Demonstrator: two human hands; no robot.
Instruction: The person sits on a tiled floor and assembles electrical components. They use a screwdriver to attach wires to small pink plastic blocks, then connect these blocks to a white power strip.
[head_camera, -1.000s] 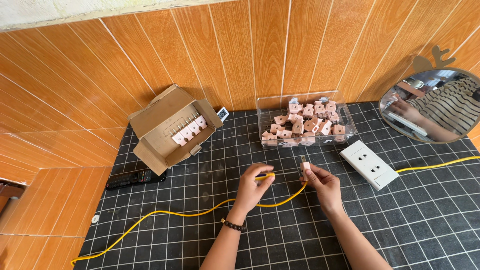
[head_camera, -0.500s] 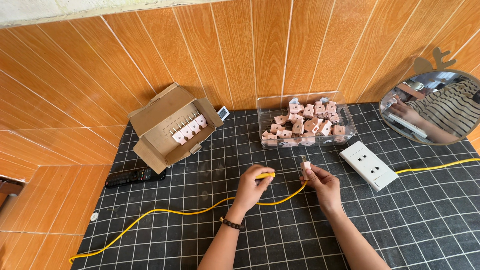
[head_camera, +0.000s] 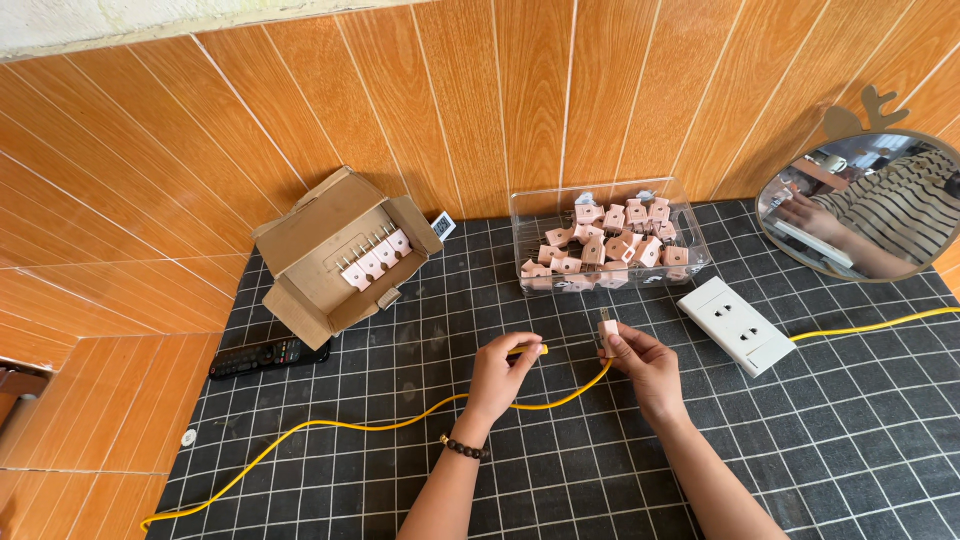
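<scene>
a black tiled bench (head_camera: 820, 440) meets orange wood-look wall panels. the left hand (head_camera: 503, 372) pinches the end of a yellow cable (head_camera: 330, 426); the right hand (head_camera: 645, 362) has its fingers (head_camera: 612, 344) pressed around a small pink plug (head_camera: 606, 328). since 1 second ago the hands have barely shifted, plug and cable end close but apart. behind sit a clear tray (head_camera: 690, 232) of pink plugs and a white socket (head_camera: 737, 325).

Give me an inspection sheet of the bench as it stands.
Surface: black tiled counter with a white grid.
Job's things: pink plug in right hand; yellow cable end in left hand.
Clutter: clear tray of pink plugs, cardboard box, white socket strip, black remote.
Grippers: both hands pinching.
Cables: yellow cable runs across the counter.
Surroundings: orange tiled wall, round mirror.
</scene>
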